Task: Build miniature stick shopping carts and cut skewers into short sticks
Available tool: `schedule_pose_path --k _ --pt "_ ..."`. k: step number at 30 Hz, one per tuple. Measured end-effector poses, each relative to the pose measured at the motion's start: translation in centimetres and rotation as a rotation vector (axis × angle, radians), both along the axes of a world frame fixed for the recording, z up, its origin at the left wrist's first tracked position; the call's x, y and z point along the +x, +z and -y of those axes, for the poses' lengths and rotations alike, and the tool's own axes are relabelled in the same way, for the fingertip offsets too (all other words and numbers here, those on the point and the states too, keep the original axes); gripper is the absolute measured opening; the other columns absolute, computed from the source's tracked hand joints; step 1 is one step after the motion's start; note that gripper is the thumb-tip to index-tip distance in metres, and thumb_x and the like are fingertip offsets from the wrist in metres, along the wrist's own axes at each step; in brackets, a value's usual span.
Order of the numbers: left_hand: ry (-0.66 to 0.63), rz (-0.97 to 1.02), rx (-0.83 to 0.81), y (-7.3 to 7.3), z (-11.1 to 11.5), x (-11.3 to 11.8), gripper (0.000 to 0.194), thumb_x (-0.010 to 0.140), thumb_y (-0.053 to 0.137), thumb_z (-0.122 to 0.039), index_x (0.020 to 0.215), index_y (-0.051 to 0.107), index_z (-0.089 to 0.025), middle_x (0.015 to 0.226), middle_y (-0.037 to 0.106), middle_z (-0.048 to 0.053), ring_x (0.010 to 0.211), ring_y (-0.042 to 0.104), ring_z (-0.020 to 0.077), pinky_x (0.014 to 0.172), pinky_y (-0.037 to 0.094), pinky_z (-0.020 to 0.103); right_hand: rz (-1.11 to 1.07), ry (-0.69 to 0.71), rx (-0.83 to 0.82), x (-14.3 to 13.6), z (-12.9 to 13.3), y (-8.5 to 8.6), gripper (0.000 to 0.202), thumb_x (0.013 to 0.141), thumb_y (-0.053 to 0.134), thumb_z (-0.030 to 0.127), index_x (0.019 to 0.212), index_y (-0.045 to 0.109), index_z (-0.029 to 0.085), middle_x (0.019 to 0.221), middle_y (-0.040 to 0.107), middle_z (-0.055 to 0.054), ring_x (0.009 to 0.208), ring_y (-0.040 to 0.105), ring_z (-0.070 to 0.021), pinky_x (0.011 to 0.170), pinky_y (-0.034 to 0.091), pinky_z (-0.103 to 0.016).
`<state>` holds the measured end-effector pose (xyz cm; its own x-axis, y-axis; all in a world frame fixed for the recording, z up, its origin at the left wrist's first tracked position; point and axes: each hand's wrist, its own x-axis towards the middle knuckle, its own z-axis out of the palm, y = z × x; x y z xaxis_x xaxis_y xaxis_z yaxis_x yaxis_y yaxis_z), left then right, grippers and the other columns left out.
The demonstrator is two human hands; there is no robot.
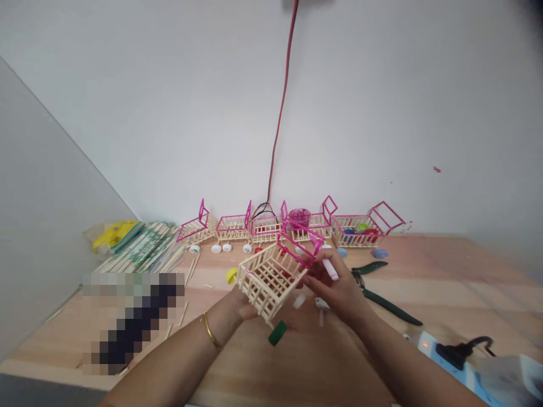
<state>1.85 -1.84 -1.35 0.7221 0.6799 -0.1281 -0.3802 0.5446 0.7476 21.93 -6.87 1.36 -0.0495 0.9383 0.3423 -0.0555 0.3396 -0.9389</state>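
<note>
A small cart of pale wooden sticks (269, 277) is held up over the table, tilted, its handle end painted magenta and a green bottle-cap wheel (278, 333) at its lower corner. My left hand (246, 302) grips the cart from below, most of its fingers hidden behind the sticks. At the handle end, my right hand (337, 285) is closed around a pale pink marker (330, 268). The marker's magenta tip is beside the magenta handle; whether it touches cannot be made out. A yellow cap (231, 276) shows just beyond the cart's left side.
Several similar carts with magenta rims, such as the rightmost cart (356, 232), line the wall. A magenta-stained cup (299, 219) stands among them. Green-handled cutters (390, 305) and a power strip (449, 362) lie right; stick bundles (146, 246) and a blurred-out patch (138, 322) are left.
</note>
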Motion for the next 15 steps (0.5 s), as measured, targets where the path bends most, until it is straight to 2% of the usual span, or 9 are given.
schedule_pose_path --k 3,8,13,15 --pt "-0.041 0.067 -0.097 0.5 0.1 0.3 0.031 0.083 0.058 -0.042 0.09 0.07 -0.014 0.088 0.073 0.007 0.081 0.068 0.019 0.075 0.052 0.031 -0.045 0.059 -0.043 -0.1 0.1 0.2 0.037 0.075 0.074 0.035 0.095 0.045 0.025 0.077 0.066 0.002 0.069 0.068 -0.0168 0.065 0.057 -0.033" --pt "-0.08 0.149 -0.162 1.2 0.4 0.6 0.03 0.086 0.056 -0.032 0.094 0.07 -0.007 0.091 0.073 0.011 0.081 0.068 0.0196 0.076 0.051 0.029 -0.115 0.083 -0.124 -0.4 0.1 0.1 0.036 0.074 0.075 0.035 0.096 0.049 0.025 0.078 0.067 0.002 0.07 0.066 -0.0162 0.069 0.056 -0.032" --pt "-0.131 0.239 -0.267 1.5 0.7 0.5 0.045 0.087 0.055 -0.044 0.101 0.068 -0.004 0.095 0.073 0.012 0.086 0.068 0.0214 0.084 0.049 0.033 -0.142 0.058 -0.157 -0.6 0.0 0.4 0.037 0.07 0.078 0.034 0.093 0.05 0.026 0.082 0.067 0.003 0.076 0.066 -0.0165 0.072 0.054 -0.03" --pt "-0.116 0.248 -0.289 1.6 0.7 0.5 0.046 0.089 0.051 -0.046 0.101 0.068 -0.004 0.096 0.073 0.013 0.086 0.067 0.0211 0.087 0.047 0.034 -0.137 0.042 -0.154 -0.3 -0.3 0.5 0.041 0.07 0.079 0.034 0.099 0.05 0.027 0.087 0.068 0.002 0.078 0.066 -0.0161 0.073 0.054 -0.03"
